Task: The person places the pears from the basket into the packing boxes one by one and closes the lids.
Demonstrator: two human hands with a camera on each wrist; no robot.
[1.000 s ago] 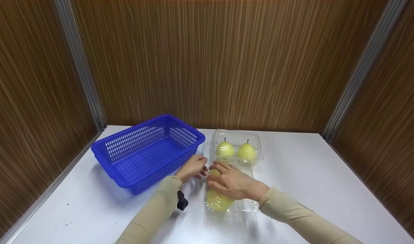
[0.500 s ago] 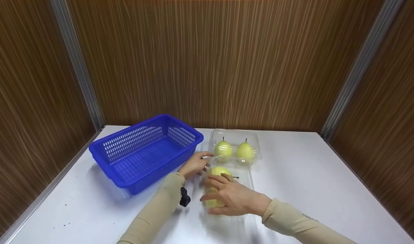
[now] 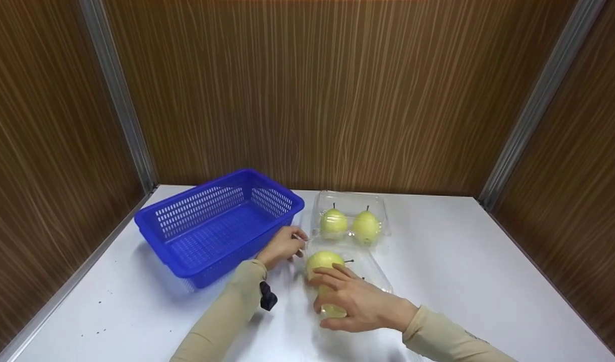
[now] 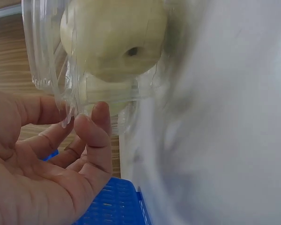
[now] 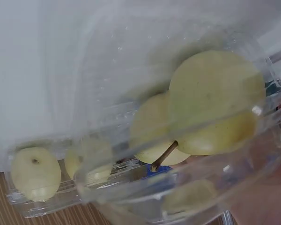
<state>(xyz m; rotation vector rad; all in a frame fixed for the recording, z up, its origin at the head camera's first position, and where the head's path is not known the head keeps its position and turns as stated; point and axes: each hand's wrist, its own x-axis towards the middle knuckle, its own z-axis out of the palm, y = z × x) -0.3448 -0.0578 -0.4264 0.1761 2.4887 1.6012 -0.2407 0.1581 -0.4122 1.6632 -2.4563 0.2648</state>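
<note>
Two yellow-green pears (image 3: pixel 323 261) lie in the nearer clear plastic clamshell box (image 3: pixel 376 271), the front one mostly covered by fingers. My left hand (image 3: pixel 282 246) is at the box's left back corner. In the left wrist view its thumb and fingertips pinch the plastic edge (image 4: pixel 68 115). Over the front of the box, my right hand (image 3: pixel 360 301) has its fingers spread and bent slightly above the pears. Through blurred plastic, the right wrist view shows a large pear (image 5: pixel 215 101) with another behind it; whether these fingertips touch the plastic cannot be told.
Behind the nearer box stands a second clear box (image 3: pixel 350 201) with two upright pears (image 3: pixel 366 224). A blue perforated basket (image 3: pixel 232 259) is to the left, close to the left forearm. The white table (image 3: pixel 463 261) is bounded by wood-patterned walls (image 3: pixel 337 100).
My right hand has moved toward me and slightly right, off the back pear, baring it and its stem. The nearer box's right edge now slants. The left hand has stayed near the same corner.
</note>
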